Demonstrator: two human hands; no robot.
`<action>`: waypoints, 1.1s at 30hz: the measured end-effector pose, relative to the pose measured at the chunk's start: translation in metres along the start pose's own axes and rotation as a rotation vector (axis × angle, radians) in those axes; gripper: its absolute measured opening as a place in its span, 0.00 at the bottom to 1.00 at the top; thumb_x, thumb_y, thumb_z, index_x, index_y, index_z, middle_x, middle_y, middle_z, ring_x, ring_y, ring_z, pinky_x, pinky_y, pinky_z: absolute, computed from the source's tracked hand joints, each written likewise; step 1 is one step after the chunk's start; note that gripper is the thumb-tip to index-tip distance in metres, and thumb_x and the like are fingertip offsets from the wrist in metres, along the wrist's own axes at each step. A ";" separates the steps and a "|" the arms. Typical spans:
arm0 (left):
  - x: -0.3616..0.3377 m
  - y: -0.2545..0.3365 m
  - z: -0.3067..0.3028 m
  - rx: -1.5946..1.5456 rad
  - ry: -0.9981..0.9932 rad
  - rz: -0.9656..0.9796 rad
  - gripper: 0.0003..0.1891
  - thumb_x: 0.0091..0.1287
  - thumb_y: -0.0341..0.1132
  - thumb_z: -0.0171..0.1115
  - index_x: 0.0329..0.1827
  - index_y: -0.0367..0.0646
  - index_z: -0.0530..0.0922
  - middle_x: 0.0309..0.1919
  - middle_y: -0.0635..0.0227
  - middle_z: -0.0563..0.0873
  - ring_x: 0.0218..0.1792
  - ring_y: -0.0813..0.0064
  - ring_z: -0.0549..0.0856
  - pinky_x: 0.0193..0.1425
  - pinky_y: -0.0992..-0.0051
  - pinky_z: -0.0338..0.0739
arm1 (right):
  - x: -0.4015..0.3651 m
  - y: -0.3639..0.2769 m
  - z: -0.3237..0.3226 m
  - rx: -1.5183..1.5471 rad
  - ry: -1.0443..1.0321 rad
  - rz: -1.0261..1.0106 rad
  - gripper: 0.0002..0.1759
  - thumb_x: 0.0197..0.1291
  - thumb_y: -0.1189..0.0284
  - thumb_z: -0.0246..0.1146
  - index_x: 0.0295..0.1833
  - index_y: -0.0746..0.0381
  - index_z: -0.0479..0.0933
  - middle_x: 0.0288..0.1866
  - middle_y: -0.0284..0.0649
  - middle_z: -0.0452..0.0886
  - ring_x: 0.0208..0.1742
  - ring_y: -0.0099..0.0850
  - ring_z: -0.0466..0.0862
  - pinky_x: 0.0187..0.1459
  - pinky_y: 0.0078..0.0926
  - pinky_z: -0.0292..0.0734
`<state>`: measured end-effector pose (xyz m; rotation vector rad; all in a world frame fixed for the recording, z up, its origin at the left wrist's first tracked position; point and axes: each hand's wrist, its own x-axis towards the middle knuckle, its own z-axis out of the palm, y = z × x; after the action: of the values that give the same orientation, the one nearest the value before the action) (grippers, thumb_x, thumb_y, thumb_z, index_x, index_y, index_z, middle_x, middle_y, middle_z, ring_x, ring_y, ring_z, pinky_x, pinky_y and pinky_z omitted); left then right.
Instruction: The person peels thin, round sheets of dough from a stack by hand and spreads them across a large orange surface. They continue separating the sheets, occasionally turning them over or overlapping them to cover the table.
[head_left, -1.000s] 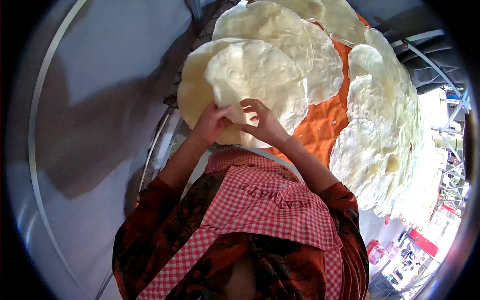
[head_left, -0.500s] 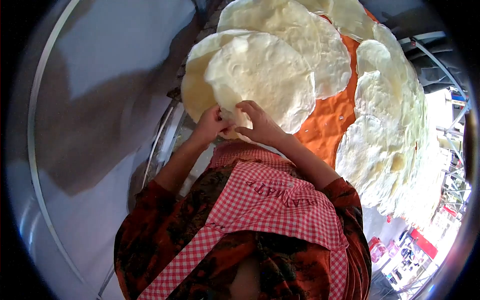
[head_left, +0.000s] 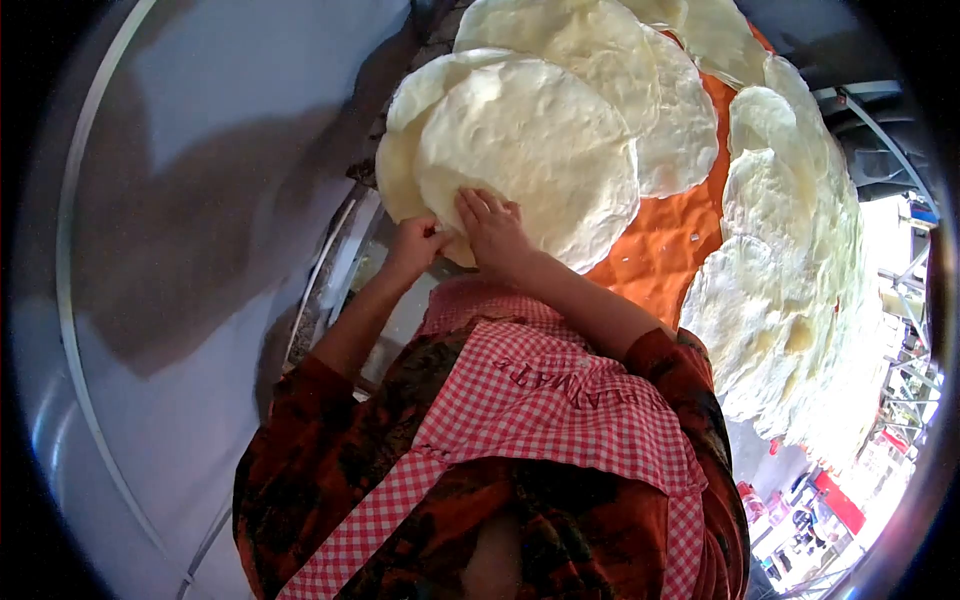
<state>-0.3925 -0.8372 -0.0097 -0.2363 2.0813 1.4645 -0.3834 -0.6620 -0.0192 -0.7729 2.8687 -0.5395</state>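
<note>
A large round sheet of thin dough (head_left: 540, 140) lies nearest me, overlapping another pale round underneath it. At its near left edge, my left hand (head_left: 415, 245) has its fingers pinched together on the dough's rim. My right hand (head_left: 492, 230) rests on the top round, palm down, with its fingers stretched out and close together. The red checked apron (head_left: 540, 400) I wear reaches up to just below the dough.
An orange cloth (head_left: 660, 245) covers the surface beneath the rounds. More overlapping dough sheets (head_left: 765, 300) spread along the right side. A pale wall or sheet (head_left: 200, 240) stands on the left, with metal frame bars (head_left: 345, 270) beside the table edge.
My right hand has flattened onto the top round, moving slightly left. The near edge, lifted between my hands before, now lies down. My left hand stays at the rim.
</note>
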 end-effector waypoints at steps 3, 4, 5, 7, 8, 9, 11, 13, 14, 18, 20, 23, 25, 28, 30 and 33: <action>-0.006 0.003 -0.010 -0.019 -0.023 0.029 0.12 0.60 0.35 0.65 0.23 0.38 0.76 0.15 0.73 0.76 0.15 0.84 0.71 0.19 0.81 0.62 | 0.003 0.001 0.001 -0.004 -0.017 -0.001 0.35 0.53 0.71 0.56 0.68 0.67 0.58 0.69 0.49 0.60 0.69 0.43 0.61 0.58 0.53 0.62; -0.007 0.001 -0.009 -0.083 -0.028 -0.002 0.12 0.61 0.35 0.65 0.24 0.39 0.76 0.15 0.73 0.76 0.16 0.84 0.71 0.19 0.81 0.61 | 0.002 0.001 0.006 -0.018 0.001 -0.006 0.35 0.53 0.71 0.56 0.68 0.66 0.58 0.69 0.49 0.60 0.69 0.42 0.62 0.57 0.54 0.63; -0.007 -0.003 -0.009 -0.145 -0.033 -0.033 0.12 0.61 0.36 0.65 0.24 0.39 0.76 0.15 0.73 0.75 0.16 0.84 0.70 0.19 0.81 0.61 | 0.002 0.001 0.011 -0.033 0.021 -0.012 0.35 0.53 0.71 0.56 0.69 0.65 0.58 0.69 0.49 0.61 0.69 0.42 0.62 0.56 0.54 0.64; -0.007 0.000 -0.009 -0.172 -0.025 -0.062 0.12 0.62 0.36 0.64 0.24 0.39 0.76 0.15 0.73 0.75 0.16 0.84 0.70 0.19 0.80 0.61 | 0.007 -0.010 -0.003 -0.009 0.039 -0.003 0.33 0.53 0.72 0.56 0.67 0.65 0.60 0.66 0.48 0.64 0.67 0.42 0.65 0.54 0.51 0.68; -0.007 0.004 -0.005 -0.135 -0.016 -0.065 0.12 0.62 0.35 0.63 0.24 0.39 0.75 0.15 0.73 0.75 0.16 0.84 0.71 0.19 0.80 0.62 | 0.008 -0.015 -0.007 0.006 0.047 0.007 0.33 0.53 0.72 0.56 0.66 0.64 0.61 0.65 0.47 0.66 0.66 0.42 0.67 0.53 0.49 0.70; -0.007 0.006 -0.003 -0.100 -0.009 -0.069 0.12 0.63 0.35 0.63 0.24 0.38 0.75 0.15 0.73 0.75 0.16 0.84 0.71 0.20 0.80 0.62 | 0.010 -0.014 -0.001 -0.021 0.080 -0.011 0.31 0.52 0.71 0.58 0.64 0.63 0.63 0.62 0.46 0.68 0.63 0.42 0.69 0.50 0.47 0.72; -0.006 0.001 -0.001 -0.001 0.015 0.079 0.12 0.63 0.34 0.61 0.25 0.37 0.75 0.15 0.71 0.74 0.17 0.82 0.71 0.21 0.78 0.64 | 0.014 -0.006 0.016 -0.080 0.143 -0.052 0.29 0.51 0.68 0.61 0.60 0.61 0.66 0.56 0.45 0.73 0.57 0.41 0.73 0.43 0.44 0.77; -0.005 0.000 -0.003 0.084 0.056 0.223 0.12 0.64 0.34 0.60 0.25 0.35 0.75 0.15 0.69 0.74 0.18 0.79 0.72 0.23 0.75 0.66 | 0.018 0.001 0.020 -0.007 0.218 -0.078 0.23 0.50 0.69 0.61 0.54 0.61 0.69 0.51 0.42 0.75 0.55 0.38 0.75 0.41 0.39 0.79; -0.009 -0.001 -0.004 0.123 0.077 0.286 0.12 0.64 0.34 0.59 0.25 0.34 0.74 0.16 0.68 0.75 0.18 0.76 0.73 0.24 0.74 0.67 | 0.019 0.002 0.024 0.035 0.255 -0.090 0.20 0.50 0.70 0.61 0.51 0.60 0.71 0.48 0.41 0.76 0.53 0.37 0.76 0.39 0.37 0.79; -0.042 -0.002 -0.023 0.384 0.116 0.406 0.12 0.63 0.34 0.59 0.26 0.33 0.75 0.18 0.62 0.76 0.20 0.65 0.76 0.27 0.69 0.70 | 0.021 0.003 0.011 0.011 0.053 0.028 0.20 0.50 0.75 0.56 0.52 0.60 0.73 0.52 0.42 0.78 0.54 0.38 0.77 0.44 0.31 0.78; -0.059 -0.002 -0.041 0.759 0.035 0.183 0.12 0.63 0.36 0.59 0.27 0.35 0.77 0.21 0.61 0.79 0.22 0.62 0.78 0.27 0.68 0.71 | 0.027 0.009 0.003 0.046 0.003 0.027 0.17 0.52 0.76 0.55 0.50 0.61 0.75 0.47 0.42 0.80 0.50 0.39 0.80 0.43 0.32 0.78; -0.057 0.001 -0.052 0.557 0.052 0.084 0.14 0.65 0.41 0.57 0.34 0.38 0.79 0.29 0.61 0.81 0.29 0.61 0.80 0.32 0.66 0.73 | 0.027 0.024 -0.018 0.248 -0.025 0.148 0.17 0.51 0.77 0.57 0.50 0.61 0.76 0.43 0.47 0.81 0.45 0.42 0.81 0.40 0.34 0.79; -0.048 0.006 -0.055 0.173 0.089 0.108 0.16 0.66 0.45 0.55 0.39 0.40 0.80 0.36 0.62 0.81 0.35 0.62 0.82 0.37 0.64 0.75 | 0.018 0.027 -0.058 0.329 0.112 0.118 0.17 0.52 0.79 0.55 0.49 0.62 0.77 0.42 0.48 0.82 0.44 0.42 0.82 0.42 0.35 0.78; -0.036 0.014 -0.043 -0.647 -0.042 0.036 0.21 0.70 0.50 0.50 0.53 0.42 0.75 0.51 0.62 0.78 0.50 0.68 0.80 0.52 0.62 0.76 | -0.010 0.021 -0.109 0.390 0.196 0.075 0.16 0.52 0.80 0.54 0.47 0.62 0.78 0.44 0.48 0.81 0.45 0.44 0.82 0.45 0.35 0.78; 0.004 0.027 -0.021 -1.221 -0.374 -0.060 0.22 0.70 0.49 0.49 0.59 0.43 0.69 0.51 0.64 0.78 0.53 0.71 0.78 0.53 0.65 0.76 | -0.023 0.020 -0.122 0.435 0.143 0.020 0.16 0.52 0.79 0.56 0.48 0.62 0.78 0.48 0.48 0.80 0.49 0.44 0.80 0.50 0.35 0.76; 0.044 0.043 0.017 -1.422 -0.449 -0.011 0.23 0.70 0.49 0.50 0.63 0.49 0.66 0.53 0.66 0.77 0.51 0.68 0.78 0.53 0.61 0.76 | -0.035 0.011 -0.130 0.441 -0.055 -0.015 0.32 0.52 0.63 0.67 0.61 0.63 0.68 0.64 0.51 0.69 0.65 0.45 0.69 0.64 0.36 0.65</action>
<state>-0.4415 -0.7978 -0.0031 -0.3778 0.4174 2.4325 -0.3858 -0.5951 0.0986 -0.7155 2.5493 -1.0835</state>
